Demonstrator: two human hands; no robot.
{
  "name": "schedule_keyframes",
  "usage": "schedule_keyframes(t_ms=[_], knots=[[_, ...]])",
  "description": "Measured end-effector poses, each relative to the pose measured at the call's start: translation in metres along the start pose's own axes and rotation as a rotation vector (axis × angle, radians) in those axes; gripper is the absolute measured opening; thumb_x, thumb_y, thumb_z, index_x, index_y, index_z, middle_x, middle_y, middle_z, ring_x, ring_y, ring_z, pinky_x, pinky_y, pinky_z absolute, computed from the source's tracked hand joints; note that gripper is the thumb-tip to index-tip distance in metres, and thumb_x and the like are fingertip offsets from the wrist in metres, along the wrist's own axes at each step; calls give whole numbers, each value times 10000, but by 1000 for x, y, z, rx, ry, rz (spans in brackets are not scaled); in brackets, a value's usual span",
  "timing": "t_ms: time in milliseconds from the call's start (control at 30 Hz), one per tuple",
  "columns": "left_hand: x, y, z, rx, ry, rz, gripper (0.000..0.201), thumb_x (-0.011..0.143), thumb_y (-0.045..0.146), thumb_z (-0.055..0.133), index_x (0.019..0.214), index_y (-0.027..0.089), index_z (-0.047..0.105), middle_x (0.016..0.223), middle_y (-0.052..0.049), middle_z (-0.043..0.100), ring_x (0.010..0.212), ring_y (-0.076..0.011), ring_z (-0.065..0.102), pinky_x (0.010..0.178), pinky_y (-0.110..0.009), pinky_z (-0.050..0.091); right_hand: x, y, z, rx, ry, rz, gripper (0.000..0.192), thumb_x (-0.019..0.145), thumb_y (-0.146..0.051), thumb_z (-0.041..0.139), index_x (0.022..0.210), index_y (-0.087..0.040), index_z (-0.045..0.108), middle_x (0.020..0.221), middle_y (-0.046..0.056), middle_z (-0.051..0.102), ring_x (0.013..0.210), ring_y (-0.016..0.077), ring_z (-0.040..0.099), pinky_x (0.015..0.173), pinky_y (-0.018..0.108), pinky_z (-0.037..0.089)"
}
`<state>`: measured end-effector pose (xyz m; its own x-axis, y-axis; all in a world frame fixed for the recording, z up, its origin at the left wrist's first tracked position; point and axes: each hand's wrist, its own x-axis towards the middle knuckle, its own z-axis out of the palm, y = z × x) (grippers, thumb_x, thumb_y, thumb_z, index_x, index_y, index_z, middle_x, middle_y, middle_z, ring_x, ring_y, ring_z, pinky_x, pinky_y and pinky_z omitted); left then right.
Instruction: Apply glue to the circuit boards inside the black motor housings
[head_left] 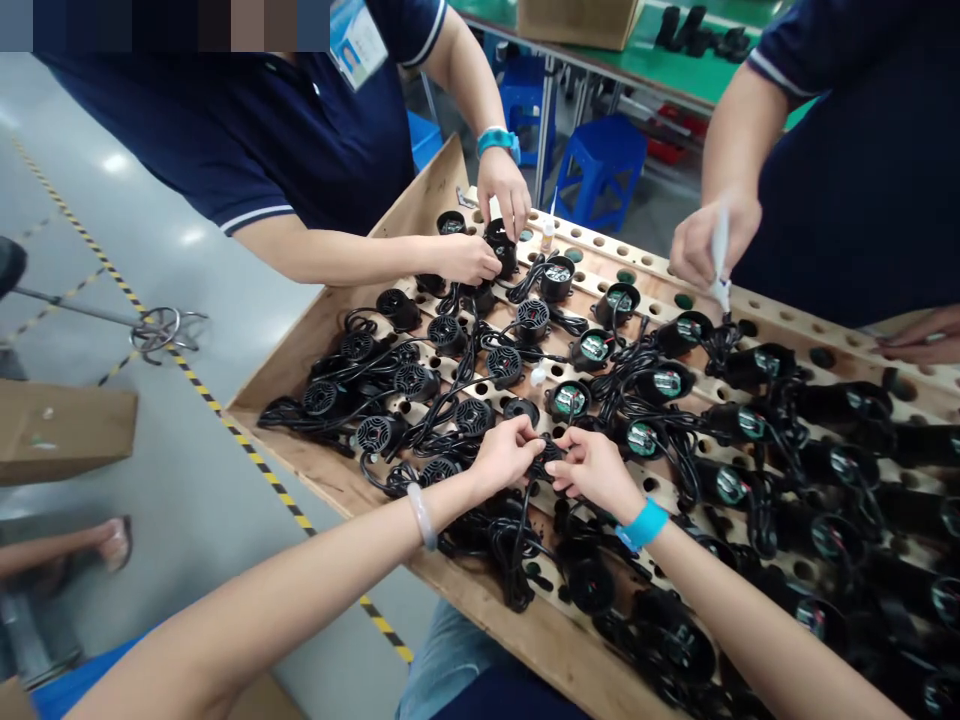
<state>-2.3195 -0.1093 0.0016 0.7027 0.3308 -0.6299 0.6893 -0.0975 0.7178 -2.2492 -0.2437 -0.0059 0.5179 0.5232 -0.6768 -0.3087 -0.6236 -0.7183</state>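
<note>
My left hand (510,455) and my right hand (596,470) meet over the near middle of a wooden tray (300,470). Fingers of both pinch a small black part (543,462), probably a round slotted cover; the fingertips partly hide it. Just beyond sits an open black round housing (570,398) with a green circuit board inside. A dark ring-like cover (520,410) lies beside my left fingers. To the left are several housings with slotted covers, such as one black capped unit (377,434). Coiled black cables (517,550) lie below my hands.
Across the tray, a co-worker's hands (480,255) handle a black housing. Another person's hand (716,240) holds a white applicator (721,250) at the far edge. A small bottle (547,236) stands on a holed wooden strip. Blue stools (604,160) are behind.
</note>
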Motion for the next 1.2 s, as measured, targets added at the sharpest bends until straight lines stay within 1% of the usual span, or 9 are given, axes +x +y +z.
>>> schedule_keyframes(t_ms=[133,300,500,567,667,767,867,1067,1200], knots=[[1,-2,3,59,25,39,94,786,213,571,713,184,518,587,39,548,441,-103,534,352,-175,432,1,5,0,2,11,-55,183,685,-158,638,803,-205,506,507,-75,568,502,170,675,395,183,489],[-4,-12,5,-114,76,27,113,782,269,630,779,174,569,659,29,583,502,-103,567,395,-186,481,0,10,0,15,4,-120,171,702,-195,624,839,-205,522,544,-60,589,521,172,680,399,190,491],[-8,-11,-3,-368,-24,-105,307,685,184,759,966,118,652,785,-31,653,542,-91,608,465,-192,524,4,17,-1,5,-24,-169,195,710,-228,622,881,-203,530,558,-46,606,535,177,681,403,201,489],[-7,-11,-5,-388,-43,-114,351,655,178,784,974,112,652,786,-33,652,530,-85,606,465,-189,532,5,19,-3,34,-59,-173,219,710,-248,624,898,-204,522,567,-49,603,546,178,682,436,221,518],[-5,-13,-4,-322,-15,-77,290,689,179,749,949,108,639,733,-15,629,492,-78,584,428,-188,530,6,22,-9,101,-157,-179,267,690,-242,630,924,-195,509,595,-51,596,574,175,684,519,255,562],[-4,-15,-1,-274,2,-56,218,733,143,679,942,110,627,741,-16,624,503,-88,596,413,-186,530,7,24,-19,93,-268,-213,357,675,-195,616,1015,-174,509,673,-29,629,571,149,668,542,247,555],[-4,-14,-1,-275,-4,-55,209,724,137,681,924,113,628,767,-26,632,527,-98,612,420,-188,535,9,26,-25,65,-312,-220,379,690,-193,606,1057,-171,513,727,-4,665,568,139,665,538,237,542],[-3,-14,-1,-260,2,-3,231,695,175,715,907,118,641,822,-35,636,535,-82,595,408,-167,519,16,25,-22,61,-272,-174,254,787,-309,561,1000,-178,521,682,15,681,533,147,659,461,220,505],[-3,-15,-1,-239,4,-8,204,702,173,703,887,121,634,842,-39,646,525,-74,583,420,-177,529,17,24,-19,-86,-181,-269,167,796,-295,557,930,-200,530,592,-7,669,507,157,656,449,217,479]])
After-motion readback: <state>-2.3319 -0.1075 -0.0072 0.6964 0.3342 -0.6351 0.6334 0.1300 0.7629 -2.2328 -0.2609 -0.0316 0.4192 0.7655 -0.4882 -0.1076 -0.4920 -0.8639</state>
